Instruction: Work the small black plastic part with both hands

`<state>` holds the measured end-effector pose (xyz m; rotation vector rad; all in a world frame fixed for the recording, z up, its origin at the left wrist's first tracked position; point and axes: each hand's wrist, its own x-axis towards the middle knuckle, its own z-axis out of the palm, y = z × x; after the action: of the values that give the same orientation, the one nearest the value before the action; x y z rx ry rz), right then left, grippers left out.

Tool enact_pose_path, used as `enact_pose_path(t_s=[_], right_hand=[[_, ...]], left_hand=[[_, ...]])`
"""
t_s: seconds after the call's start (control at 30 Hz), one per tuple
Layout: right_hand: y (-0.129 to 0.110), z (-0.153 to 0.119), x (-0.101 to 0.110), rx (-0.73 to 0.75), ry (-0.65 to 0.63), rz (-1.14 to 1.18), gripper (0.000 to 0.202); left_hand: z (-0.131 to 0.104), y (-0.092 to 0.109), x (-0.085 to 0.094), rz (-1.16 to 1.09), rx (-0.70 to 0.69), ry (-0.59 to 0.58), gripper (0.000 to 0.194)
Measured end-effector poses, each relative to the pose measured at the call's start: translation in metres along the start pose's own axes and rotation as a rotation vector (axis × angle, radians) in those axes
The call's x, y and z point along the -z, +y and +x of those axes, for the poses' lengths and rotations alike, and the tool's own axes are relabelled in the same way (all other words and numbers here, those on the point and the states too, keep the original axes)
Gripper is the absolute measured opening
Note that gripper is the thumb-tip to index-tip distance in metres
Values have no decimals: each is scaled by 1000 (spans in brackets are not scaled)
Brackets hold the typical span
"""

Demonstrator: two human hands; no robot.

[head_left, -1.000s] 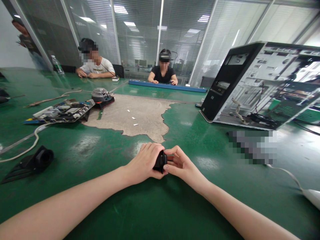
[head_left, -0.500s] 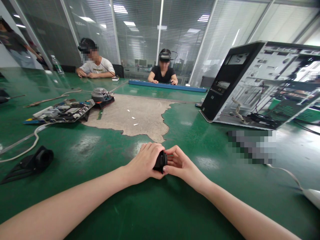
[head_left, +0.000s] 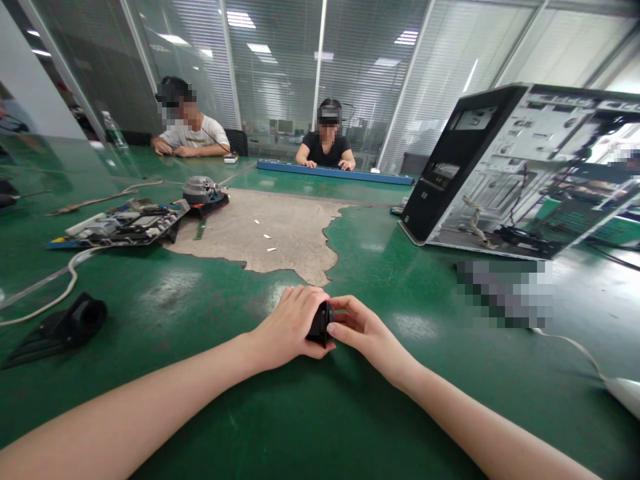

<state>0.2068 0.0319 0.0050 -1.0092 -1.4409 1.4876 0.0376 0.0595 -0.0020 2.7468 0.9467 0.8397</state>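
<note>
A small black object [head_left: 320,325] is held upright between both hands just above the green table [head_left: 280,413], near the middle of the view. My left hand [head_left: 295,323] wraps round its left side and top, with the thumb underneath. At its right side, my right hand [head_left: 357,325] grips the round edge with thumb and fingertips. The fingers hide much of the object, so its exact kind cannot be made out.
Left lie a circuit board [head_left: 130,223], a grey fan-like part [head_left: 200,192] and a black funnel-shaped piece [head_left: 75,323]. An open computer case [head_left: 440,167] stands right. Across the table, two people sit by a blue bar [head_left: 335,172].
My right thumb has moved slightly up along the black object's edge. My left hand stays in place. The standing person at the far left has moved mostly out of view.
</note>
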Motion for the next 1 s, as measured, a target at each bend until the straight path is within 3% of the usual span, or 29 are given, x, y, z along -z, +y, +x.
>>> enact_pose_path(t_s=[0.13, 0.33, 0.5, 0.73, 1.0], right_hand=[[1, -1, 0, 36, -38, 19, 38], [4, -1, 0, 69, 5, 29, 25], [3, 0, 0, 44, 36, -10, 30], [-1, -1, 0, 34, -39, 26, 36], [-1, 0, -2, 50, 28, 26, 26]], left_hand=[[-1, 0, 0, 8, 3, -7, 55], [-1, -1, -1, -5, -6, 15, 57], [0, 0, -1, -9, 6, -1, 56], [-1, -1, -1, -12, 14, 12, 53], [-1, -1, -1, -21, 0, 12, 57]])
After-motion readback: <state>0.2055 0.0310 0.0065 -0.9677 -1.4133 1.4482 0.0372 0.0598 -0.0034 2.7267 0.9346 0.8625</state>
